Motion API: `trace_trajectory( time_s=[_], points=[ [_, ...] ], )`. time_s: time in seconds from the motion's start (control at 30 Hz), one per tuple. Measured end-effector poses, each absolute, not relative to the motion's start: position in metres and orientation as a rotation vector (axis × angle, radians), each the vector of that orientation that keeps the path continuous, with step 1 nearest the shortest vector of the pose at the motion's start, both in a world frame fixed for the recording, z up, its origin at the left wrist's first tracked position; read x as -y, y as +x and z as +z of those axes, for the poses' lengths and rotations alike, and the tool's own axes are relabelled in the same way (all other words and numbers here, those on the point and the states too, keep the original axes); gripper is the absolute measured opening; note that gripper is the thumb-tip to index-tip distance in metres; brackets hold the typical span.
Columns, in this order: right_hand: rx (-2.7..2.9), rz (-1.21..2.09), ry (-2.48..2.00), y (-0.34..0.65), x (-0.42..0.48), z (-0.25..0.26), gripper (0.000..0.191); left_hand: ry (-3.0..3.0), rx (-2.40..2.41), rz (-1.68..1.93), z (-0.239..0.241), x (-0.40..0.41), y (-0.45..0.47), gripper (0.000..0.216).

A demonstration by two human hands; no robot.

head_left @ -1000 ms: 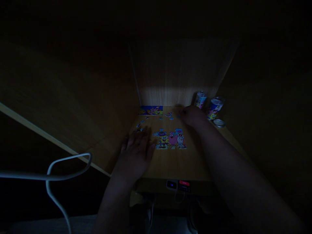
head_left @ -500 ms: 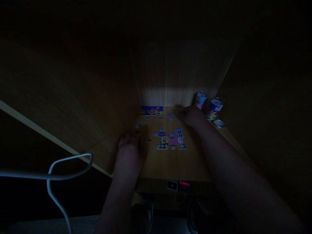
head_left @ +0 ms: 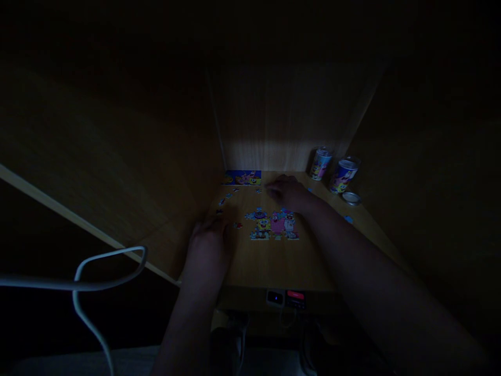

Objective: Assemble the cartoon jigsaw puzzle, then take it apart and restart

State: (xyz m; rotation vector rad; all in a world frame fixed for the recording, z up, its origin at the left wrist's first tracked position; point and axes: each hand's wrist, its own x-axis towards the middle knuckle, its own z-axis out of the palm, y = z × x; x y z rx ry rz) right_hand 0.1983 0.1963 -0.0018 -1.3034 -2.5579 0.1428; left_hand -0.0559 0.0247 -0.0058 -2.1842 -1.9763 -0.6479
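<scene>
A partly joined cartoon jigsaw puzzle [head_left: 277, 224] lies picture side up on the wooden tabletop. Beyond its upper edge, my right hand [head_left: 289, 192] reaches in, fingers bent and pressed together, pointing down at the spot where loose pieces lay; they are hidden under it, and whatever the fingertips pinch cannot be made out. My left hand [head_left: 207, 235] rests on the wood at the left, fingers loosely spread, holding nothing visible. Just right of it is a loose red-marked piece [head_left: 238, 225]. Several more loose pieces [head_left: 222, 201] form an arc farther back.
A picture strip [head_left: 243, 178] lies against the back panel. Two printed tins [head_left: 321, 164] stand at the back right, a round lid [head_left: 351, 198] beside them. Wooden walls close in both sides. A white cable [head_left: 111, 254] loops at the left; small devices [head_left: 285, 298] sit below the front edge.
My right hand has moved left, from beside the tins to the loose pieces behind the puzzle, covering them. Pieces at the right side now show. My left hand stays almost still.
</scene>
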Motion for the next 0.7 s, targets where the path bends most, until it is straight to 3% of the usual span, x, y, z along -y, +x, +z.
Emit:
trace_trajectory(
  time_s=[0.17,0.4,0.6,0.7],
  points=[
    [2.520,0.148,-1.188,0.1995,-0.2032,-0.0047,0.017,-2.218,1.968,-0.695,-0.0063,-0.0248,-0.0570,0.043],
    [2.519,0.189,-1.101,0.2002,-0.2034,-0.0042,0.014,-2.174,1.944,-0.685,-0.0085,-0.0241,-0.0567,0.041],
    [2.494,0.204,-1.111,0.1996,-0.2012,-0.0017,0.030,-2.199,1.942,-0.708,-0.0068,-0.0236,-0.0561,0.047],
    [2.477,0.194,-1.171,0.1997,-0.1985,0.0013,0.025,-2.190,1.974,-0.697,-0.0057,-0.0231,-0.0548,0.045]
  ],
)
